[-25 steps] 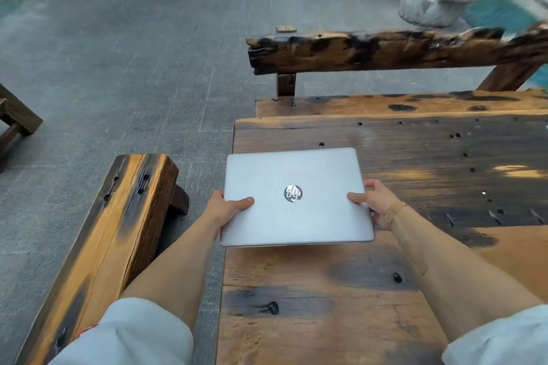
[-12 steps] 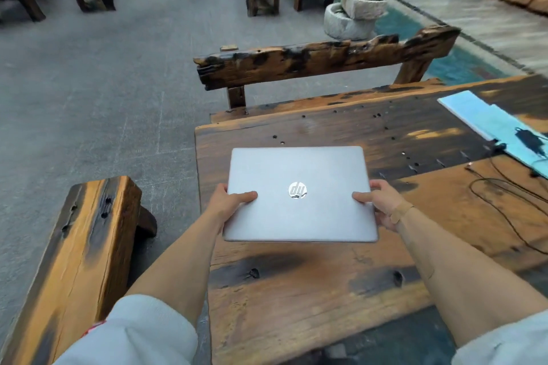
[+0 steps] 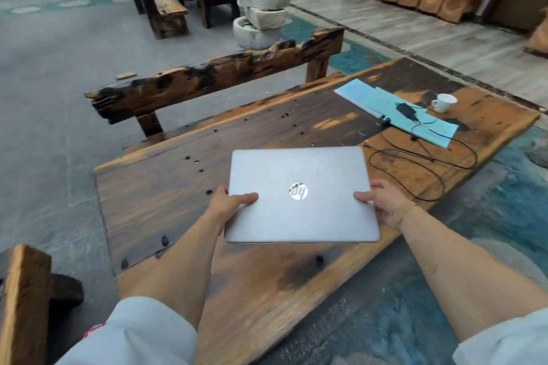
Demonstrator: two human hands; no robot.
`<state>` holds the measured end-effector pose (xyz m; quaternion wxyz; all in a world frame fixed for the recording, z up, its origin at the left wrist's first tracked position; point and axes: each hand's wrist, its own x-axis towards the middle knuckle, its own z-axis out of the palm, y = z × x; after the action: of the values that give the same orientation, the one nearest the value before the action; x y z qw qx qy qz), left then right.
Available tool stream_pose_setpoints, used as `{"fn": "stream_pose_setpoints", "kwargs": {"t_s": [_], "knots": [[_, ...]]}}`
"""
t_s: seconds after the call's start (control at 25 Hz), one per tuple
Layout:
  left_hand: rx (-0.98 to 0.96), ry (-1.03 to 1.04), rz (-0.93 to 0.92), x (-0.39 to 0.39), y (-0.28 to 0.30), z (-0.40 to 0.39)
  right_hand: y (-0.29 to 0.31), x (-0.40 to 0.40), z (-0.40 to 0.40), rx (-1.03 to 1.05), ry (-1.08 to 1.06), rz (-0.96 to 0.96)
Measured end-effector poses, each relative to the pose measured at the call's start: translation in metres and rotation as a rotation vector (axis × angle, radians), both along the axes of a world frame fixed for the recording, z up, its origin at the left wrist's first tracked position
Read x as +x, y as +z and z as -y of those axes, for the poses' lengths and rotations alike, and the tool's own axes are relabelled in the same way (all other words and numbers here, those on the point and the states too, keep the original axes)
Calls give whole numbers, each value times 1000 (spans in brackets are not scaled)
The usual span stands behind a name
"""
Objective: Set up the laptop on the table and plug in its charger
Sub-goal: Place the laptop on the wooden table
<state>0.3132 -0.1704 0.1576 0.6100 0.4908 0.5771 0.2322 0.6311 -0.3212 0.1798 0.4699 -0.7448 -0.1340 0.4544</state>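
Observation:
A closed silver laptop (image 3: 299,169) with a round logo on its lid is held flat above the wooden table (image 3: 166,192). My left hand (image 3: 228,201) grips its left edge, thumb on the lid. Its right edge sits in the grip of my right hand (image 3: 382,201), thumb also on top. The black charger brick (image 3: 405,109) lies on teal papers at the table's far right, and its thin black cable (image 3: 427,175) loops across the wood just right of the laptop.
A white cup (image 3: 444,102) stands beyond the teal papers (image 3: 385,104) and a white notebook (image 3: 353,92). A rough wooden bench (image 3: 213,77) runs along the table's far side, another bench (image 3: 20,290) at the near left. Stacked stone basins (image 3: 261,18) stand further back.
The view has swung right and up, bringing the charger, papers and cup into sight. The laptop has shifted right along the table, still gripped at both sides.

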Motion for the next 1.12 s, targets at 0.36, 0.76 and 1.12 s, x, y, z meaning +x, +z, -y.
{"fn": "stream_pose_setpoints", "kwargs": {"t_s": [0.36, 0.76, 1.12], "knots": [[-49, -159, -50, 194, -10, 38, 2, 165, 88, 11, -142, 15], [-57, -341, 16, 327, -20, 32, -3, 263, 127, 18, -284, -11], [-138, -285, 9, 393, -50, -51, -21, 353, 14, -76, -202, 21]]}}
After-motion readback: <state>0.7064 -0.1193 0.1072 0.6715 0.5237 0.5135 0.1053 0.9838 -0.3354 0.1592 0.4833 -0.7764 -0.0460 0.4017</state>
